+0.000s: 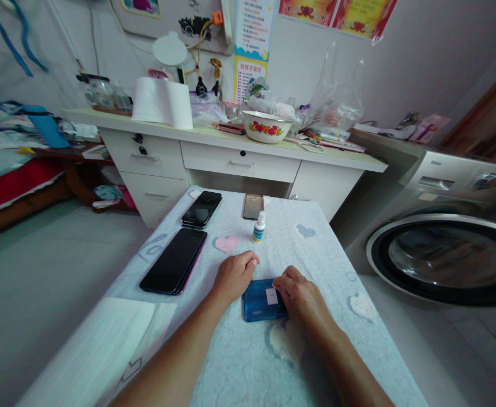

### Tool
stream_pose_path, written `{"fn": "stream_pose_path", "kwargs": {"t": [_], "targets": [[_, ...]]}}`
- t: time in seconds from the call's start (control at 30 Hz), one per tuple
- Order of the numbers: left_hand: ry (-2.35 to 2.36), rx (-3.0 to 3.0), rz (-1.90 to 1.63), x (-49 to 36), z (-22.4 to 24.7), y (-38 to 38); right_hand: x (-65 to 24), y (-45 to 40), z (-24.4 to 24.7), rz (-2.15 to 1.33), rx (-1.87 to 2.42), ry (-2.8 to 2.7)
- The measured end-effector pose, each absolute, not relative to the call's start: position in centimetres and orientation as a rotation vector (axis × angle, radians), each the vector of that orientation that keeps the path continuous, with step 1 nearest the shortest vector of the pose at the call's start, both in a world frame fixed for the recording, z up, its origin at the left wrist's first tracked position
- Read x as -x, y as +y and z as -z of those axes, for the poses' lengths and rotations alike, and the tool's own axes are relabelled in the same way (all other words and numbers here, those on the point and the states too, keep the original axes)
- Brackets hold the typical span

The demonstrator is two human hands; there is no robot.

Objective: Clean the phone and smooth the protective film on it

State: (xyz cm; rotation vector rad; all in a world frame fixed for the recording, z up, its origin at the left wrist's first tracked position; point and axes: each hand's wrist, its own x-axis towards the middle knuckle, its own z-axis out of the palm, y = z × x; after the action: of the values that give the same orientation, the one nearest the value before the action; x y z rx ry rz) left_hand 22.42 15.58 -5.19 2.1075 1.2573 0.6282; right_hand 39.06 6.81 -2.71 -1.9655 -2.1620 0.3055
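A blue phone [257, 305] with a small white sticker lies back up on the cloth-covered table. My right hand [301, 291] is over its right end, fingers bent and pressed together near the sticker; whatever they may pinch is too small to name. At the phone's upper left corner rests my left hand [236, 274], its fingers curled closed, with the contents hidden. Beyond my hands a small white spray bottle [259, 229] with a blue label stands upright.
Stacked dark phones [175, 261] lie at the left, with another stack [202, 209] behind. A brownish phone case [253, 207] lies at the far edge, and white paper [95, 345] at the near left. Behind are a desk [214, 138] and a washing machine [443, 226].
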Motion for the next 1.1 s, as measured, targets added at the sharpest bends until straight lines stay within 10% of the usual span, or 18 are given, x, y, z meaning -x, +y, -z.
{"fn": "stream_pose_path", "kwargs": {"t": [1.1], "targets": [[1.261, -2.13, -0.648, -22.5, 5.4, 15.6, -40.2, 5.5, 2.7, -0.46, 1.718, -2.192]]}}
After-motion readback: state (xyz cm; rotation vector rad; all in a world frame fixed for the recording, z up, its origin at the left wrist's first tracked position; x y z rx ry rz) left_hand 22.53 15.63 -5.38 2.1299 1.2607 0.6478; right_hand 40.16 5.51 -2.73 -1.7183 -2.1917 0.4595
